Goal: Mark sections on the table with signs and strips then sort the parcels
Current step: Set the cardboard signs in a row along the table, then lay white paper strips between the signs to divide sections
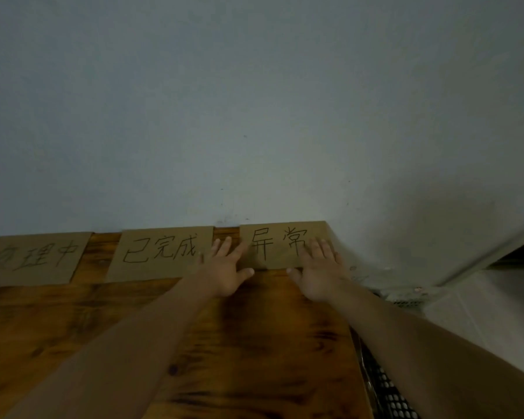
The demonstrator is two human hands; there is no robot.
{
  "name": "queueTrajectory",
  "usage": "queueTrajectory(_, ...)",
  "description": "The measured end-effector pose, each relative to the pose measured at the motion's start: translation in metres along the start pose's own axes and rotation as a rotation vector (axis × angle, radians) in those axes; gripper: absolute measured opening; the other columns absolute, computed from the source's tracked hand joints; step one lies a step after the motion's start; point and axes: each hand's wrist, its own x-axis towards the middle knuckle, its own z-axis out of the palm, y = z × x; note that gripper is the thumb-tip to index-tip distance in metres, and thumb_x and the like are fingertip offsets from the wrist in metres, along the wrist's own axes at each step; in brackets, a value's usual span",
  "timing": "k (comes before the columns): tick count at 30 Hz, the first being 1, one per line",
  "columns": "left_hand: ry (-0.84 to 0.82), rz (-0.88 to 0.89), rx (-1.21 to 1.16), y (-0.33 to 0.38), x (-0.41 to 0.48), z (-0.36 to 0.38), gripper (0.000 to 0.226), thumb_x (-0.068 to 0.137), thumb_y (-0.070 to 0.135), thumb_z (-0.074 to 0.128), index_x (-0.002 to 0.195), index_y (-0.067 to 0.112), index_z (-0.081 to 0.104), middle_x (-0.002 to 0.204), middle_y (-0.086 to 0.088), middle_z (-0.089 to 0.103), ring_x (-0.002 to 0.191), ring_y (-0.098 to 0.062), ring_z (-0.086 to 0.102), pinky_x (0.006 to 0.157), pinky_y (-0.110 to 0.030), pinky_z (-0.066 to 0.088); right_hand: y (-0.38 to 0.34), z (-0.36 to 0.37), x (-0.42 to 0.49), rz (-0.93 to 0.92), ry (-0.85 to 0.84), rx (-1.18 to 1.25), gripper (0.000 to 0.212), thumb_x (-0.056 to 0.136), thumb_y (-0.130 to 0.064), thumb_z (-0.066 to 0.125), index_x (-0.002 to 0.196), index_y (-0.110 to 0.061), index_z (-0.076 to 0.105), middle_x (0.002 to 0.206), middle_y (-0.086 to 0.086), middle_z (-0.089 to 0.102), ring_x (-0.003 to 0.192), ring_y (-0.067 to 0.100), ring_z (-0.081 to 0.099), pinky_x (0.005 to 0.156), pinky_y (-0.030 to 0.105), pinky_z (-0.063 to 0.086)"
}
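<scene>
Pressing down on the rightmost cardboard sign (280, 244), the left hand (224, 272) and right hand (316, 272) are lying flat, fingers straight and spread, gripping nothing. That sign is sitting just right of the middle sign (164, 255), with a narrow gap of wooden table (194, 343) showing between them. The left hand is reaching partly over that gap; the right hand is resting farther right. A third sign (34, 261) is lying left of the middle sign.
</scene>
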Motion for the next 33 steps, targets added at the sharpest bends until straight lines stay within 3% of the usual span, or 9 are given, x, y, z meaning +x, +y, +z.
queueTrajectory(6, 0.091, -0.103, -0.073, -0.081, -0.074, -0.035, 0.074, 0.094, 0.059, 0.032, 0.151, 0.029, -0.003, 0.159, -0.005, -0.012, 0.146, -0.025, -0.013, 0.118, -0.052, 0.002, -0.092, -0.047, -0.032, -0.132, -0.017, -0.009, 0.073, 0.097, -0.060, 0.023, 0.154, -0.017, 0.008, 0.161, 0.011, -0.004, 0.148, 0.030, -0.006, 0.118, 0.052, 0.003)
queueTrajectory(13, 0.232, -0.261, -0.127, -0.231, -0.231, -0.068, 0.077, 0.091, 0.062, 0.036, 0.152, 0.027, 0.004, 0.160, -0.005, -0.005, 0.147, -0.025, -0.008, 0.118, -0.050, 0.006, -0.253, -0.076, -0.107, -0.272, 0.014, -0.054, 0.074, 0.096, -0.062, 0.022, 0.153, -0.015, 0.017, 0.161, 0.012, 0.003, 0.147, 0.031, 0.006, 0.118, 0.052, 0.011)
queueTrajectory(19, 0.355, -0.403, -0.186, -0.358, -0.390, -0.069, 0.075, 0.091, 0.057, 0.043, 0.152, 0.028, 0.009, 0.160, -0.003, -0.001, 0.147, -0.026, -0.004, 0.118, -0.049, 0.009, -0.414, -0.069, -0.177, -0.415, 0.056, -0.059, 0.072, 0.096, -0.061, 0.026, 0.154, -0.019, 0.013, 0.160, 0.012, 0.013, 0.144, 0.032, 0.019, 0.117, 0.046, 0.021)
queueTrajectory(24, 0.417, -0.561, -0.284, -0.450, -0.501, -0.054, 0.073, 0.093, 0.053, 0.043, 0.152, 0.026, 0.009, 0.160, -0.005, 0.000, 0.147, -0.028, -0.003, 0.118, -0.044, 0.009, -0.538, -0.050, -0.214, -0.554, 0.057, -0.118, 0.074, 0.095, -0.061, 0.030, 0.153, -0.018, 0.015, 0.160, 0.011, 0.015, 0.145, 0.031, 0.017, 0.117, 0.044, 0.019)
queueTrajectory(33, 0.408, -0.799, -0.428, -0.592, -0.593, -0.020, 0.073, 0.094, 0.048, 0.046, 0.152, 0.025, 0.007, 0.160, -0.007, -0.001, 0.147, -0.030, -0.004, 0.117, -0.044, 0.009, -0.719, -0.015, -0.220, -0.800, -0.009, -0.131, 0.071, 0.094, -0.060, 0.036, 0.151, -0.021, 0.020, 0.157, 0.011, 0.022, 0.142, 0.031, 0.025, 0.115, 0.045, 0.025)
